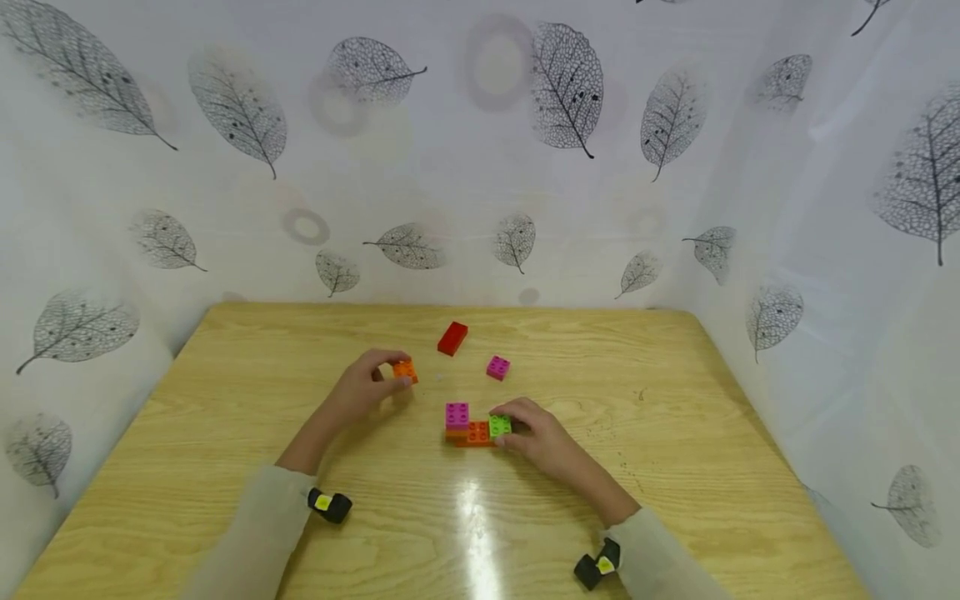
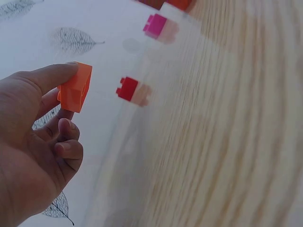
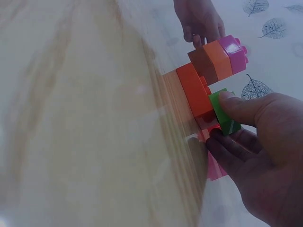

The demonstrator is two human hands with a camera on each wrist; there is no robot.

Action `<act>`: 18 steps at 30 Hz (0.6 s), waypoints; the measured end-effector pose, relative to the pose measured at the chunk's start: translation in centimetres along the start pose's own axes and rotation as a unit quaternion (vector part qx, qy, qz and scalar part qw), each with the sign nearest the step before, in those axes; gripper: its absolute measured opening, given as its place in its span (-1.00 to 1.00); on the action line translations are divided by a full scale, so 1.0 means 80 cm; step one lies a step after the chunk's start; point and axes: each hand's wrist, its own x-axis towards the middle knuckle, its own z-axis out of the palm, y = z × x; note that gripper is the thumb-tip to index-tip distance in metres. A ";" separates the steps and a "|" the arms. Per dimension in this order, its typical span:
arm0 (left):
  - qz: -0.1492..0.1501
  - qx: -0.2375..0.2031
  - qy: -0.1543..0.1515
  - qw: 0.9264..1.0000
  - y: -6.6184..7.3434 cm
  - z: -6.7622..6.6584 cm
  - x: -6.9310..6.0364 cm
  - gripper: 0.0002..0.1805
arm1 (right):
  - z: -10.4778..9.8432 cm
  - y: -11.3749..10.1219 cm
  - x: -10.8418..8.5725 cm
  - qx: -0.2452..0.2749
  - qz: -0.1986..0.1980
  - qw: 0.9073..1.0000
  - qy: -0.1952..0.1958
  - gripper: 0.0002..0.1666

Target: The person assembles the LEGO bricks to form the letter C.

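Observation:
My left hand (image 1: pixel 367 383) pinches an orange brick (image 2: pixel 75 88) between thumb and fingers, left of the other bricks. My right hand (image 1: pixel 542 437) grips a small green brick (image 1: pixel 500 427) at the right end of a long red-orange brick (image 3: pixel 194 92). Whether the green one is pressed fully down cannot be told. On the left end of the long brick sits another orange brick (image 3: pixel 218 59), with a pink brick (image 1: pixel 457 415) on top of it. The right wrist view shows the green brick (image 3: pixel 223 111) between thumb and fingertips.
Farther back on the wooden table (image 1: pixel 600 358) lies a red brick (image 1: pixel 453 338). A loose pink brick (image 1: pixel 498 367) lies between it and the right hand. A white curtain with leaf prints (image 1: pixel 420 167) stands behind the table and along its sides.

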 end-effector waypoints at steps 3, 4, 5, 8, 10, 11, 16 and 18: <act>0.013 -0.006 -0.006 1.000 0.014 0.005 -0.009 -0.49 | -0.001 -0.001 -0.001 0.001 -0.001 1.000 -0.001 -0.53; 0.016 -0.007 -0.008 1.000 0.019 0.007 -0.011 -0.48 | 0.000 -0.001 -0.001 0.002 -0.001 1.000 -0.001 -0.53; 0.019 -0.010 -0.010 1.000 0.024 0.008 -0.014 -0.48 | 0.000 -0.001 -0.001 0.003 -0.001 1.000 0.000 -0.53; 0.029 -0.018 -0.016 0.999 0.038 0.013 -0.019 -0.46 | 0.000 -0.001 -0.001 0.002 -0.003 1.000 0.001 -0.53; 0.036 -0.019 -0.020 0.999 0.045 0.017 -0.022 -0.48 | 0.000 -0.002 -0.001 0.001 -0.003 1.000 0.001 -0.53; 0.040 -0.019 -0.022 0.999 0.048 0.019 -0.023 -0.50 | 0.000 -0.002 -0.001 0.001 -0.003 1.000 0.002 -0.53; 0.067 -0.015 -0.036 0.997 0.060 0.031 -0.028 -0.55 | -0.001 -0.005 -0.001 0.003 -0.004 1.000 0.001 -0.52; 0.074 -0.012 -0.041 0.996 0.064 0.035 -0.029 -0.56 | -0.002 -0.005 -0.001 0.001 -0.005 1.000 0.001 -0.52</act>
